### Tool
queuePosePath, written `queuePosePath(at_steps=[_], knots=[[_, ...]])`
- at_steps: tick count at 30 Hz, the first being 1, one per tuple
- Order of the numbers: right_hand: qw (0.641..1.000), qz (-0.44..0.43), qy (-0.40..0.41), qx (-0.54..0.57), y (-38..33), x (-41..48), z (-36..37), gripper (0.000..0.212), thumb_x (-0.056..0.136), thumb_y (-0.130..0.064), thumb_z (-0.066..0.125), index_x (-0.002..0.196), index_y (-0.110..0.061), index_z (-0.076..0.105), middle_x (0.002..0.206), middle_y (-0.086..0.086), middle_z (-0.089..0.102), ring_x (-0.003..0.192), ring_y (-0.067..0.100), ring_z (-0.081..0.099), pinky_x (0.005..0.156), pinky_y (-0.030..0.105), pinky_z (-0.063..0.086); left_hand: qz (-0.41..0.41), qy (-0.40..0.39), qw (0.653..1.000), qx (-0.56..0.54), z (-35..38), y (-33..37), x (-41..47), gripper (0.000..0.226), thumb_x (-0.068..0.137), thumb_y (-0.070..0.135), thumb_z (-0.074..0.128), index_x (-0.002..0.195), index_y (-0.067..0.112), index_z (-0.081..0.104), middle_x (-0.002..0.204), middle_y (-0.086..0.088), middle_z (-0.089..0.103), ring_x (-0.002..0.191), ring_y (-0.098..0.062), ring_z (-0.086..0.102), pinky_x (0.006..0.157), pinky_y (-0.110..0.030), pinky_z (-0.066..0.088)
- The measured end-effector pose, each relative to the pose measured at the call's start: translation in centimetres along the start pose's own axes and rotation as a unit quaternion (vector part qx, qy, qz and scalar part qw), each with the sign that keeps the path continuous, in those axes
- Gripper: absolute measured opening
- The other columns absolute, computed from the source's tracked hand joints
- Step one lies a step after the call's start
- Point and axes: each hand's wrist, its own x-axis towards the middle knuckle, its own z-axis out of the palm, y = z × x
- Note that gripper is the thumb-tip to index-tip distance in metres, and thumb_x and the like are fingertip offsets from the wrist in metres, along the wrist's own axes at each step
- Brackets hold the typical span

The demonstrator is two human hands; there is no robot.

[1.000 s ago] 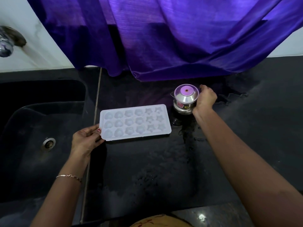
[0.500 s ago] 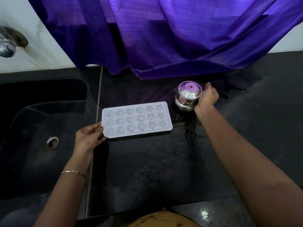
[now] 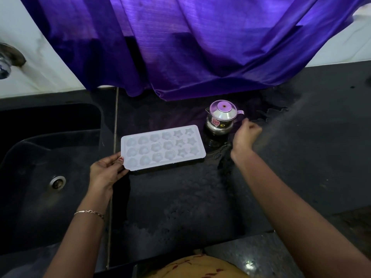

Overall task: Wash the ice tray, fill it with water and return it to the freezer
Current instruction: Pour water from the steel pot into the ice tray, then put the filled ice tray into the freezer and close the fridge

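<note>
Right hand [image 3: 246, 135] has let go of the jug [image 3: 220, 117], now loosely curled beside it; left hand [image 3: 107, 171] pinches the tray [image 3: 162, 147] corner near the counter's [image 3: 180, 197] sink-side edge — light, stiff, probably slippery, best carried level by both ends.

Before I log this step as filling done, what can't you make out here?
Head view only:
- Ice tray cells: pale plastic, too dim to tell water.
- Steel jug: lid hides its contents.
- Tap: cut off by the left edge.
- Right hand: blurred by motion, fingers unclear.

dim, purple-tinted light through the curtain [image 3: 190, 43]; wide-angle bending at edges, slight softness.
</note>
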Motion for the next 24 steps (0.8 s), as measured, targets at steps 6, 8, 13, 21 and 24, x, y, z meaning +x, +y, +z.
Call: queuePosePath(at_steps=[6,8,13,21,24], knots=[[0.966,-0.054,-0.186,-0.171,4.1,-4.6,-1.9,0.012,0.092,-0.011,0.058,0.098,-0.02,0.053,0.091,-0.003,0.058,0.083,0.013,0.057,0.083,0.034,0.049,-0.009,-0.003,1.0,-0.007,-0.2,0.2,0.1,0.028,0.093,0.003,0.058,0.12,-0.003,0.06,0.099,-0.011,0.069,0.087,-0.017,0.067,0.061,-0.019,0.058],[0.945,-0.087,-0.231,-0.213,4.1,-5.2,-1.5,0.013,0.093,-0.012,0.058,0.104,-0.018,0.059,0.096,-0.003,0.063,0.09,0.013,0.061,0.087,0.031,0.051,-0.011,-0.007,1.0,-0.008,-0.2,0.2,0.1,0.028,0.093,0.002,0.058,0.12,-0.003,0.06,0.097,-0.009,0.069,0.087,-0.017,0.068,0.061,-0.02,0.058],[0.916,-0.089,-0.282,-0.27,4.2,-5.4,-0.7,0.015,0.093,-0.016,0.057,0.101,-0.015,0.069,0.098,-0.003,0.072,0.092,0.013,0.068,0.089,0.038,0.055,-0.013,-0.006,1.0,-0.011,-0.2,0.1,0.1,0.024,0.093,0.002,0.058,0.116,-0.001,0.062,0.096,-0.008,0.069,0.086,-0.018,0.068,0.06,-0.02,0.058],[0.919,-0.039,-0.31,-0.241,4.1,-5.6,-0.3,0.029,0.094,-0.011,0.06,0.123,-0.011,0.063,0.112,0.003,0.069,0.098,0.012,0.066,0.084,0.028,0.056,-0.023,-0.007,1.0,-0.01,-0.2,0.6,0.2,0.021,0.093,-0.001,0.058,0.112,0.002,0.065,0.093,-0.007,0.071,0.084,-0.017,0.069,0.062,-0.02,0.058],[0.924,-0.018,-0.315,-0.217,3.9,-5.6,-0.3,0.032,0.093,-0.01,0.062,0.124,-0.01,0.063,0.111,0.004,0.069,0.099,0.012,0.066,0.073,0.016,0.053,-0.026,0.003,1.0,-0.008,-0.1,0.7,0.3,0.023,0.092,-0.002,0.058,0.114,0.001,0.064,0.096,-0.009,0.071,0.082,-0.016,0.068,0.06,-0.018,0.057]])
